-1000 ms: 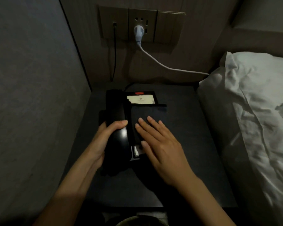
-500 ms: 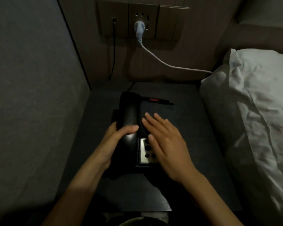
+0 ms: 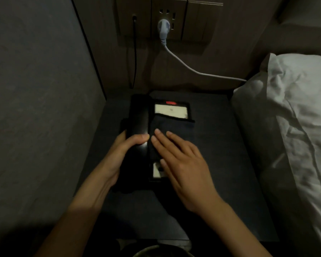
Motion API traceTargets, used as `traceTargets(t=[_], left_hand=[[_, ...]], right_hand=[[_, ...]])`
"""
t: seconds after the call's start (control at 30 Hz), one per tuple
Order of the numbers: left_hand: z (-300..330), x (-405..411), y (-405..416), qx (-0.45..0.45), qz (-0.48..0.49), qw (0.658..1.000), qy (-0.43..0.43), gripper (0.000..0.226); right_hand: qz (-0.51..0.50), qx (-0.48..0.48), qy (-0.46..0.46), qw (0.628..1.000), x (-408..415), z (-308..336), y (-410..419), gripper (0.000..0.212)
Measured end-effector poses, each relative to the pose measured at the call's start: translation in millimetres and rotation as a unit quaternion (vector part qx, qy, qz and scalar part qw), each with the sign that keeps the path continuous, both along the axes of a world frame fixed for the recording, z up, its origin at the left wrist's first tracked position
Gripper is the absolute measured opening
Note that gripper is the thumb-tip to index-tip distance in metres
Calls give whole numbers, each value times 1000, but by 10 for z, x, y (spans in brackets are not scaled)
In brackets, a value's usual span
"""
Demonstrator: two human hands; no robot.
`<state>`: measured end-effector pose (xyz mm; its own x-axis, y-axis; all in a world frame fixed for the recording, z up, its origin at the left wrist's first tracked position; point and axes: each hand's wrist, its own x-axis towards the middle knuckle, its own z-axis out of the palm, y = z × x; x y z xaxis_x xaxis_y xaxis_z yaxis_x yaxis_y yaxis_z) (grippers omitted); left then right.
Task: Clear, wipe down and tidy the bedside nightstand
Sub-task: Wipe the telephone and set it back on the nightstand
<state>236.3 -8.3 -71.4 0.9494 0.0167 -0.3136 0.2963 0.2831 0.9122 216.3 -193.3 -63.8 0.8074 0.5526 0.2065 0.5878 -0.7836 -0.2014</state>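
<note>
Nightstand [image 3: 220,164], 1 dark top between the grey wall and 1 white pillow [image 3: 295,117]. I count 1 black telephone [image 3: 171,113] toward its back left, 1 handset [image 3: 138,119] on the cradle. I see 1 dark cloth [image 3: 174,129] lying over the keypad. Left hand [image 3: 119,154] curls around the handset; right hand [image 3: 182,160] presses flat, fingers straight, on the cloth. 2 cables hang from the wall sockets [image 3: 167,17].

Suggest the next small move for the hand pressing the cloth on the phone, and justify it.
Probably slide the right hand and dark cloth up over the phone's pale label panel: it lies uncovered above the cloth, while the left hand grips the handset.
</note>
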Motion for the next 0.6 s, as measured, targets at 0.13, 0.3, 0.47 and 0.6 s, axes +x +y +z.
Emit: traceTargets(t=[0.13, 0.3, 0.47, 0.6], left_hand=[[-57, -33, -105, 16, -92, 996, 1, 59], [-74, -30, -154, 4, -122, 992, 5, 67], [-53, 4, -128, -13, -22, 999, 21, 64], [-7, 42, -19, -59, 51, 996, 43, 65]], right_hand=[[-77, 0, -18, 997, 206, 54, -186, 55], [-112, 28, -5, 993, 358, 44, -350, 55], [-13, 42, 58, 997, 206, -40, -207, 55], [45, 11, 38, 998, -20, -158, -29, 56]])
